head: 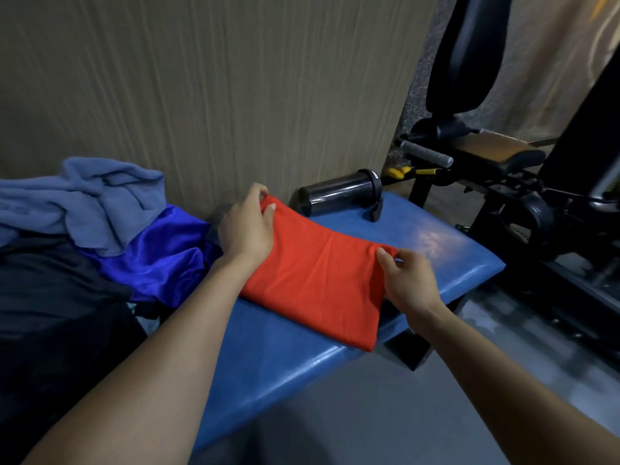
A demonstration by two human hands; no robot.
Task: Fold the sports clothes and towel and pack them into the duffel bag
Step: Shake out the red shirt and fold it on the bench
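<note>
A folded red garment (318,280) lies flat on the blue padded bench (436,250). My left hand (246,226) pinches its far left corner, near the wall. My right hand (407,280) pinches its far right corner, thumb on top of the cloth. Left of the red garment lie a shiny blue garment (161,253) and a crumpled grey-blue towel (100,203). A dark mass (50,297) fills the left of the bench; I cannot tell whether it is the duffel bag or dark clothing.
A dark shaker bottle (339,194) lies on its side at the bench's far end, against the beige wall (235,95). Black gym equipment (503,182) with a padded seat stands to the right. Grey floor lies in front.
</note>
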